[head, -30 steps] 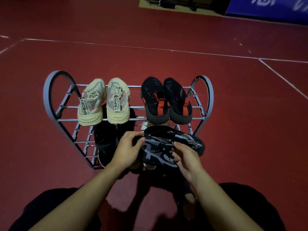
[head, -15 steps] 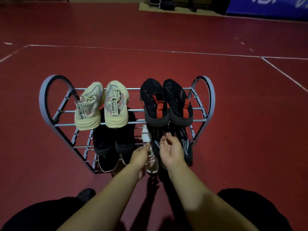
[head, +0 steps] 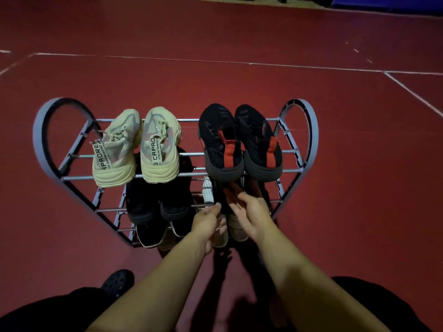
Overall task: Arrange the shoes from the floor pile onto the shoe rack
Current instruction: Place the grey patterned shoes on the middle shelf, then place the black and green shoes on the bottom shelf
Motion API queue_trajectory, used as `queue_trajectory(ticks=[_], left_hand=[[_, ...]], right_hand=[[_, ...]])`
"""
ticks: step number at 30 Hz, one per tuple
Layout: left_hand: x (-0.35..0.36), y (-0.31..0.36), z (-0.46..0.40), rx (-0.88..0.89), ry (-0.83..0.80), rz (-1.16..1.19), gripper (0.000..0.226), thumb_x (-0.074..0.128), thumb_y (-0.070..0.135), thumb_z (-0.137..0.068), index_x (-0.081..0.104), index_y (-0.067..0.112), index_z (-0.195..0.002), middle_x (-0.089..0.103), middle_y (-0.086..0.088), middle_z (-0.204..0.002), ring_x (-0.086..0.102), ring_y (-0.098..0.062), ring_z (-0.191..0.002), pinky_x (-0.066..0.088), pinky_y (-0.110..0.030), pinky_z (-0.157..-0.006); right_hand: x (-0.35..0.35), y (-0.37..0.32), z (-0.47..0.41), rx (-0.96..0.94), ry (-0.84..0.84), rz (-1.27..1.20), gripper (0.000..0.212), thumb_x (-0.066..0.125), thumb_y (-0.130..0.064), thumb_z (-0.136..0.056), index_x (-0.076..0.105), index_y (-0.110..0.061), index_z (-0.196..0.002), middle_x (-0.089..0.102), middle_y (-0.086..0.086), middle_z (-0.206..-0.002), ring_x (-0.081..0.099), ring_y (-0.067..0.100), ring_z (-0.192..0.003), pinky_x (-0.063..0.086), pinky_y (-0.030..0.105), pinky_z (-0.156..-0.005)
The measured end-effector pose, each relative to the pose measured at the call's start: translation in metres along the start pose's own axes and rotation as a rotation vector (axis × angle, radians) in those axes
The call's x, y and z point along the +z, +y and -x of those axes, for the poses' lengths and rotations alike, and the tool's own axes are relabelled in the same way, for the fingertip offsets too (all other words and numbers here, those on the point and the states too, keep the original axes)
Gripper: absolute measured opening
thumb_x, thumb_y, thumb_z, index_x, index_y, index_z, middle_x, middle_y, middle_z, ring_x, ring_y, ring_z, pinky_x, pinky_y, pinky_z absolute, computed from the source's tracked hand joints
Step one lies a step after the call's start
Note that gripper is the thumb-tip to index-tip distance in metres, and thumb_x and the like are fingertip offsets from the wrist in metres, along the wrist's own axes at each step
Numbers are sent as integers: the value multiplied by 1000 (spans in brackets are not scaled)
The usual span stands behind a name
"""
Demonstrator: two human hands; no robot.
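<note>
We find the left hand and right hand, fingers loosely spread and apparently holding nothing, at the dim middle shelf of the shoe rack, where a careless withdrawal could dislodge the dark shoe lodged beneath the black-and-red pair.

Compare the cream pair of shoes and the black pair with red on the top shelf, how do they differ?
The cream pair is pale with printed heel straps; the black pair is dark with red heel tabs. The cream pair sits left on the shoe rack, the black pair right. Both are on the top shelf, side by side, heels toward the person.
</note>
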State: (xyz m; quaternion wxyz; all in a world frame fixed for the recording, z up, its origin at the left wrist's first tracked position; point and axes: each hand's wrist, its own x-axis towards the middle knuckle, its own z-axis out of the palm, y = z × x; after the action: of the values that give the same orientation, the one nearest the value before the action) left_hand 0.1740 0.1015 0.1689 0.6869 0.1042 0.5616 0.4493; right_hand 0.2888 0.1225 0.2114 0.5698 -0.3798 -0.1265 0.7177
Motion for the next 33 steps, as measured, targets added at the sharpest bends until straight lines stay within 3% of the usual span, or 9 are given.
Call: queue_trajectory(ticks=[3, 7, 12, 17, 21, 24, 28, 30, 33], left_hand=[[5, -2, -1, 14, 36, -17, 11, 61, 22, -99, 61, 11, -98, 49, -6, -68, 46, -15, -55, 44, -26, -52], [10, -7, -1, 18, 103, -70, 23, 72, 27, -92, 68, 4, -96, 59, -6, -71, 57, -21, -65, 57, -40, -80], [12, -7, -8, -22, 46, 62, 36, 71, 21, -93, 64, -2, -120, 71, -14, -107, 69, -22, -87, 58, -32, -78], [11, 0, -12, -81, -12, 180, 36, 67, 15, -95, 62, -6, -123, 73, -20, -111, 73, -24, -85, 60, -25, -59], [11, 4, -18, -72, 8, 205, 32, 63, 8, -96, 62, -5, -125, 70, -19, -121, 72, -24, -95, 61, -25, -57], [5, 5, -22, -66, 61, 161, 29, 66, 7, -94, 64, -4, -121, 72, -17, -118, 72, -24, -100, 59, -22, -56], [-5, 8, -20, -71, 51, 133, 22, 66, 9, -95, 67, -2, -114, 77, -12, -95, 75, -20, -78, 56, -20, -51], [-7, 10, -17, -74, 22, 108, 19, 67, 11, -95, 68, -1, -110, 78, -10, -85, 75, -18, -71, 56, -19, -51], [-8, 11, -14, -52, -18, 28, 19, 67, 16, -95, 68, 1, -108, 76, -8, -90, 71, -19, -82, 60, -21, -59]], right_hand=[[-19, -3, 21, -187, 230, 468, 13, 66, -17, -92, 62, -12, -103, 74, 6, -84, 65, 19, -66, 50, 31, -55], [-56, 2, 27, -197, 698, 760, 43, 75, -49, -78, 63, -9, -85, 69, 5, -78, 64, 21, -65, 52, 32, -59], [-54, -5, 16, 195, 465, 372, 45, 67, -40, -89, 59, -6, -119, 68, 14, -113, 71, 26, -82, 60, 32, -68], [-58, 2, 6, 85, 523, 268, 41, 68, -21, -91, 58, 6, -119, 68, 21, -109, 72, 26, -75, 59, 25, -57], [-62, 7, -3, 13, 526, 280, 37, 66, -20, -92, 59, 6, -117, 69, 20, -107, 72, 29, -85, 60, 27, -66], [-53, 1, -12, -3, 506, 214, 44, 63, -19, -94, 51, 8, -127, 66, 22, -113, 73, 24, -73, 60, 25, -61], [-40, -7, -25, 22, 502, 220, 48, 67, -16, -92, 50, 2, -133, 58, 16, -128, 74, 22, -65, 58, 27, -55], [-41, -9, -29, 79, 483, 289, 43, 70, -20, -90, 57, 2, -125, 61, 15, -121, 72, 27, -74, 59, 30, -57], [-46, -10, -31, 157, 447, 435, 51, 76, -34, -84, 61, 2, -117, 70, 20, -103, 73, 29, -79, 60, 35, -65]])
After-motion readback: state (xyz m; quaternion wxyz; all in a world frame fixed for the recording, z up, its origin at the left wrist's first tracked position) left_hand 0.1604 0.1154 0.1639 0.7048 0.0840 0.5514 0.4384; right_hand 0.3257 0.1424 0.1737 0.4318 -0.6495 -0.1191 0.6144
